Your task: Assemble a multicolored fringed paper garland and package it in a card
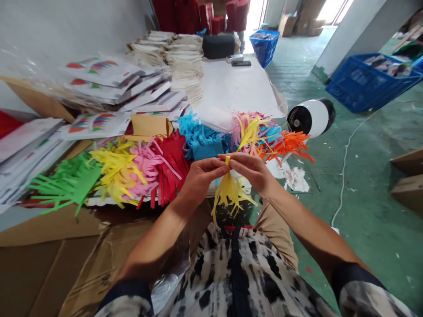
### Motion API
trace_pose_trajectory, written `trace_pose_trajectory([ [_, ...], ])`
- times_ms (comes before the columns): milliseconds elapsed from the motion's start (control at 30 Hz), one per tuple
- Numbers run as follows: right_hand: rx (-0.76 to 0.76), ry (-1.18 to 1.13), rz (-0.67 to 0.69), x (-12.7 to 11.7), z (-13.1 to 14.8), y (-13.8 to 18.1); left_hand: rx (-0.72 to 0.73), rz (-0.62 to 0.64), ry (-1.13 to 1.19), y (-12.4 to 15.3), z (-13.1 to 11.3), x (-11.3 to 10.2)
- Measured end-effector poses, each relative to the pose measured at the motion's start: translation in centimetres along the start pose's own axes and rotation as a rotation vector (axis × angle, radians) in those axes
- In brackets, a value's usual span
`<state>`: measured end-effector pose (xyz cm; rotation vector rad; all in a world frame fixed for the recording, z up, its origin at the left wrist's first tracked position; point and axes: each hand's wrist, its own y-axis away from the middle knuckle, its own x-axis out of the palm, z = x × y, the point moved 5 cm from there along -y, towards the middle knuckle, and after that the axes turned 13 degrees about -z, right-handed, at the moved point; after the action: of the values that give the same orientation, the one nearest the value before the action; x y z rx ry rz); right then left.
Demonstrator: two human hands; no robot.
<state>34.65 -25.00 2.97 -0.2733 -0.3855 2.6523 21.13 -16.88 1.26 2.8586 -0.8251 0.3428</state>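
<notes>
A yellow paper tassel (231,191) hangs over my lap, its fringe pointing down and its narrow top between my fingertips. My left hand (206,174) pinches that top from the left. From the other side, my right hand (249,169) pinches the same spot, thumb and fingers together. Just beyond my hands lies a bunch of blue fringed paper (201,138). To its left are red fringed paper (170,165), pink fringed paper (145,165), yellow fringed paper (115,165) and green fringed paper (71,176). Mixed tassels (253,130) and orange ones (291,143) lie to the right.
Stacks of printed white packets (109,83) fill the table's left side. A black case (218,46) and a phone (241,63) lie at the back. A black-and-white fan (312,118) and blue baskets (370,83) stand right, with a white cord (345,163) across the floor.
</notes>
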Motion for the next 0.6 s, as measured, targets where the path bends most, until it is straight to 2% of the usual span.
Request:
trace_pose_trajectory([
  [100,-0.081,0.160,0.086,0.8,-0.6,1.6,0.087,-0.120,0.087,-0.3,-1.4,-1.1],
  [233,-0.222,0.393,0.463,1.9,-0.9,3.9,0.135,-0.226,0.149,-0.1,-2.9,-2.8],
  [267,-0.264,0.414,0.500,1.8,-0.6,3.9,0.144,-0.223,0.143,0.1,-3.2,-3.0],
  [333,-0.303,0.439,0.403,0.8,0.5,2.7,0.176,-0.194,0.095,0.5,-3.5,-3.0],
  [467,-0.222,0.376,0.030,-0.5,3.1,-0.8,0.219,-0.146,-0.044,1.4,-3.4,-2.2],
  [600,-0.210,0.355,-0.073,1.1,4.0,-2.0,0.175,-0.134,-0.062,1.6,-2.7,-1.7],
])
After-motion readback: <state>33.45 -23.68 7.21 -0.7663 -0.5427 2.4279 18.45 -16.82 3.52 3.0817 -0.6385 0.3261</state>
